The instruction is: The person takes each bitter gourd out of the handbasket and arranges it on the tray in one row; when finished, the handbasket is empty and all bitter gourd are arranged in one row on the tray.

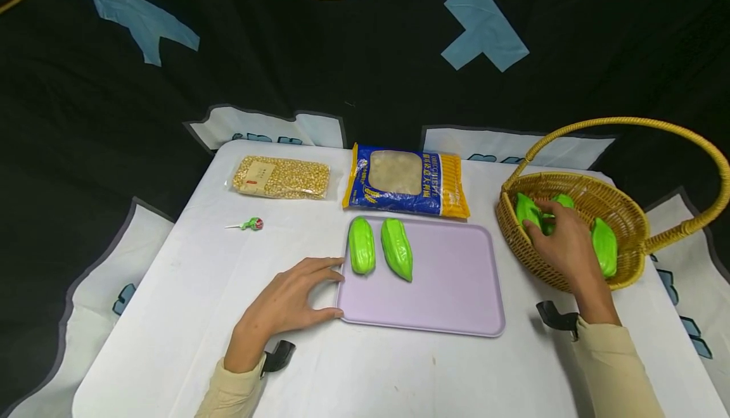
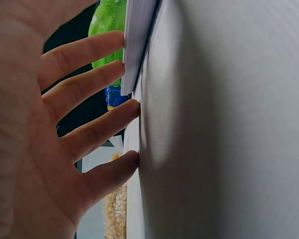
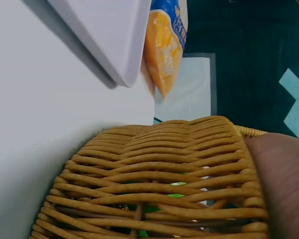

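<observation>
Two green ribbed star fruits, one (image 1: 362,246) beside the other (image 1: 397,249), lie on the left part of a pale purple tray (image 1: 450,285). My left hand (image 1: 291,297) has its fingers spread, with fingertips touching the tray's left edge. My right hand (image 1: 564,244) reaches into a wicker basket (image 1: 621,199), thumb and fingers about a green star fruit (image 1: 548,225); its grip is partly hidden. Other star fruits lie there, one left of the thumb (image 1: 526,210) and one by the right wall (image 1: 604,247). Basket weave (image 3: 154,184) hides the fingers in the right wrist view.
Behind the tray lies a blue and yellow pasta bag (image 1: 399,180). A clear bag of yellow kernels (image 1: 296,178) is at the back left, with a lollipop (image 1: 251,223) in front of it. The basket's tall handle (image 1: 627,121) arches over the right side.
</observation>
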Demonstrator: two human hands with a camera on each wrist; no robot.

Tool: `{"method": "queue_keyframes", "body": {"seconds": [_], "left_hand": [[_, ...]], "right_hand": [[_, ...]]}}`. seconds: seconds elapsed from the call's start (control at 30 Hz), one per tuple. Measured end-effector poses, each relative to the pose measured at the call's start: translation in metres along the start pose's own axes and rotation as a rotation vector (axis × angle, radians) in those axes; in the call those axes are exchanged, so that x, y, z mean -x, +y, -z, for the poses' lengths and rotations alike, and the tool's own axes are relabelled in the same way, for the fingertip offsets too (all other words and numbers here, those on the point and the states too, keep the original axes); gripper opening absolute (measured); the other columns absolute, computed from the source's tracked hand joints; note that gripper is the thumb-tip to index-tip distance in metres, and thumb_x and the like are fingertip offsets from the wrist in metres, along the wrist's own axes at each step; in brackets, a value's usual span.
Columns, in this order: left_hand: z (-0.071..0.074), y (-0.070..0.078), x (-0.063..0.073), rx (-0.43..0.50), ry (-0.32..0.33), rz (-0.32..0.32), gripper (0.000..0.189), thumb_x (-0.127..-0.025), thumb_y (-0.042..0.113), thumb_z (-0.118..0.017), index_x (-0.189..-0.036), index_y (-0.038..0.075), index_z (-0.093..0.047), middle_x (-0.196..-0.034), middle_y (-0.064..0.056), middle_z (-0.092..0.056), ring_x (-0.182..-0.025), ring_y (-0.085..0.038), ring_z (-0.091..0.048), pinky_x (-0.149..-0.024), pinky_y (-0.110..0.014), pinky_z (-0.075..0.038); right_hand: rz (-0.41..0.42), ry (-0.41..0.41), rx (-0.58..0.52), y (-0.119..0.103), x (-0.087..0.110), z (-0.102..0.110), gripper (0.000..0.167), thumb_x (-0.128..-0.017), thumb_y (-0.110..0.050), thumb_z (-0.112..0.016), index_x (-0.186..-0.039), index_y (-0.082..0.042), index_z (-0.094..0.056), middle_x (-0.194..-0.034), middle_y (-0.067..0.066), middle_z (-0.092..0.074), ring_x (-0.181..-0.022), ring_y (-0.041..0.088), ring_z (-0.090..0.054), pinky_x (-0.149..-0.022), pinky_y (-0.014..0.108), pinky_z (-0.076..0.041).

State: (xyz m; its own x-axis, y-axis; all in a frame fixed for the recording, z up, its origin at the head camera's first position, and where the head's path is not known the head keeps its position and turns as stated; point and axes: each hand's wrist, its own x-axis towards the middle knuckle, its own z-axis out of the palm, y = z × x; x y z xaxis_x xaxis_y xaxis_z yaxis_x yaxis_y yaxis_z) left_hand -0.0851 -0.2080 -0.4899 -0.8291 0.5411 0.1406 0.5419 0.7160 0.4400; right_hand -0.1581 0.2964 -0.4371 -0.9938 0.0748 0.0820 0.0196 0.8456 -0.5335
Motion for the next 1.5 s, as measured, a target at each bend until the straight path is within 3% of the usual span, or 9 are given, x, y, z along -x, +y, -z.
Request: {"method": "queue_keyframes", "body": {"seconds": [0.3, 0.57, 0.8, 1.03, 1.27, 1.5], "left_hand": [[0.000, 0.000, 0.000, 0.004, 0.000, 0.001, 0.058, -0.081, 0.055, -0.091, -0.127, 0.024, -0.076, -0.157, 0.007, -0.059, -0.143, -0.016, -0.056, -0.114, -0.042, -0.054], [0.000, 0.000, 0.000, 0.005, -0.001, 0.002, 0.058, -0.081, 0.056, -0.091, -0.127, 0.024, -0.076, -0.157, 0.007, -0.058, -0.143, -0.016, -0.055, -0.114, -0.042, -0.054], [0.000, 0.000, 0.001, 0.005, -0.007, 0.008, 0.058, -0.081, 0.056, -0.091, -0.128, 0.025, -0.076, -0.158, 0.008, -0.058, -0.144, -0.016, -0.055, -0.115, -0.041, -0.053], [0.000, 0.000, 0.001, 0.000, -0.009, 0.009, 0.058, -0.081, 0.056, -0.091, -0.128, 0.025, -0.076, -0.158, 0.007, -0.058, -0.144, -0.016, -0.055, -0.115, -0.041, -0.053], [0.000, 0.000, 0.000, 0.004, -0.005, 0.004, 0.058, -0.081, 0.055, -0.091, -0.128, 0.024, -0.076, -0.158, 0.006, -0.058, -0.144, -0.016, -0.055, -0.115, -0.042, -0.053], [0.001, 0.001, 0.000, 0.004, -0.006, 0.005, 0.058, -0.081, 0.055, -0.092, -0.127, 0.023, -0.076, -0.158, 0.006, -0.058, -0.144, -0.017, -0.055, -0.116, -0.042, -0.052]], "right_hand": [[-0.022, -0.063, 0.012, 0.008, -0.008, -0.001, 0.061, -0.108, -0.029, -0.065, -0.151, 0.010, -0.049, -0.140, 0.041, -0.054, -0.129, 0.061, -0.048, -0.111, 0.082, -0.032], [-0.005, -0.072, 0.044, 0.011, -0.014, -0.002, 0.062, -0.105, -0.027, -0.069, -0.149, 0.012, -0.051, -0.132, 0.039, -0.056, -0.122, 0.058, -0.052, -0.103, 0.078, -0.042], [-0.011, -0.080, 0.049, 0.012, -0.014, -0.003, 0.062, -0.103, -0.026, -0.072, -0.149, 0.010, -0.051, -0.139, 0.040, -0.053, -0.130, 0.061, -0.047, -0.108, 0.081, -0.038], [0.000, -0.036, 0.032, 0.012, -0.011, 0.001, 0.062, -0.104, -0.029, -0.068, -0.151, 0.007, -0.052, -0.139, 0.040, -0.053, -0.125, 0.059, -0.050, -0.100, 0.080, -0.043], [-0.005, 0.005, 0.015, 0.012, -0.004, 0.008, 0.060, -0.105, -0.030, -0.067, -0.152, 0.004, -0.053, -0.142, 0.035, -0.056, -0.115, 0.050, -0.056, -0.089, 0.067, -0.050], [-0.001, 0.081, 0.001, 0.007, 0.005, 0.015, 0.060, -0.104, -0.031, -0.067, -0.152, 0.002, -0.055, -0.142, 0.036, -0.056, -0.122, 0.052, -0.056, -0.089, 0.064, -0.051]]}}
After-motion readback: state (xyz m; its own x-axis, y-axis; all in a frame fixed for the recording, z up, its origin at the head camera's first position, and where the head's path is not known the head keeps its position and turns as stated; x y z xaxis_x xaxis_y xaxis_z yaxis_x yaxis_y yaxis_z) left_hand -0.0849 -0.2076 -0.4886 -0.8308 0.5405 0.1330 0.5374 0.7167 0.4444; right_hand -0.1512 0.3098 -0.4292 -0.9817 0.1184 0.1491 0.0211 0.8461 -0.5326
